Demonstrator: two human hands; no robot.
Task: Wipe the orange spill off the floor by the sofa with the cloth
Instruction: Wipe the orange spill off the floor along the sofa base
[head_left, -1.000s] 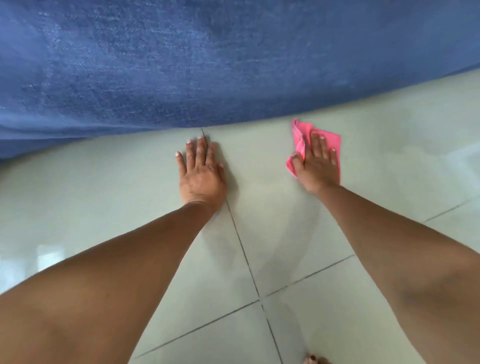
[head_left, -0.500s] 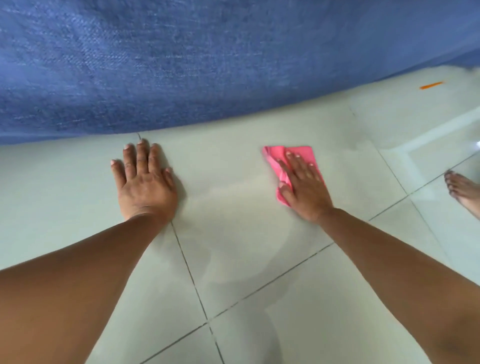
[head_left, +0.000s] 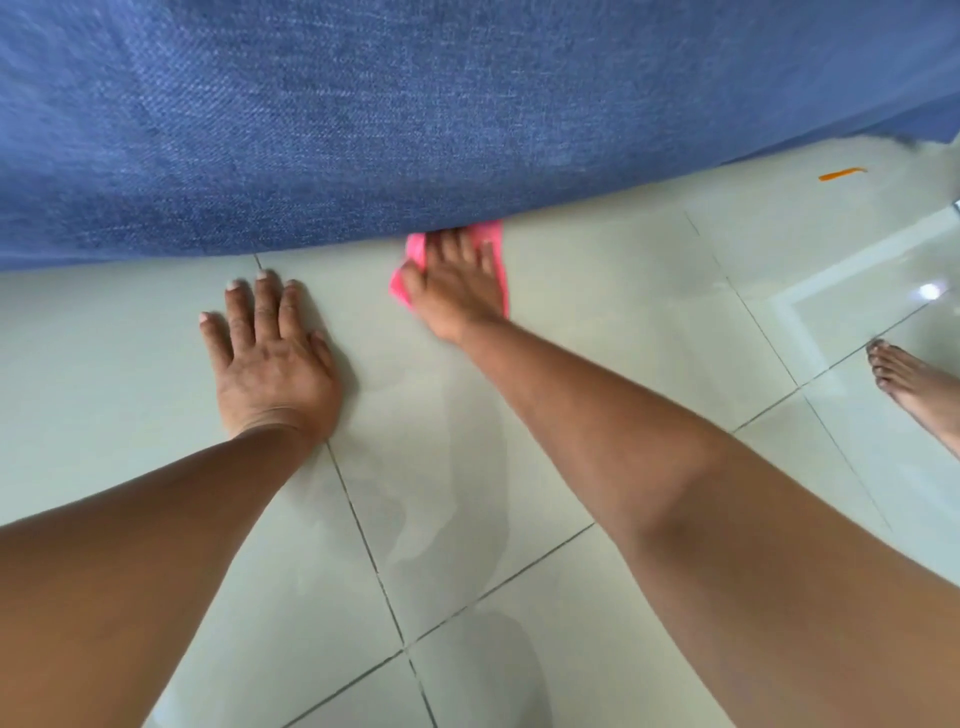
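Note:
My right hand (head_left: 457, 280) presses flat on a folded pink cloth (head_left: 496, 249) on the pale tiled floor, right against the lower edge of the blue sofa (head_left: 363, 119). The cloth's far edge touches the sofa fabric. My left hand (head_left: 270, 358) lies flat on the tile to the left, fingers spread, holding nothing. A thin orange streak (head_left: 842, 174) lies on the floor far to the right, near the sofa's corner and well apart from the cloth.
A bare foot (head_left: 909, 384) stands on the tiles at the right edge. Faint damp smears (head_left: 431, 519) show on the tile between my arms. The sofa fills the whole top of the view.
My right hand has pushed the pink cloth away from me, up against the sofa's edge. My left hand stays planted on the floor. The view has shifted slightly.

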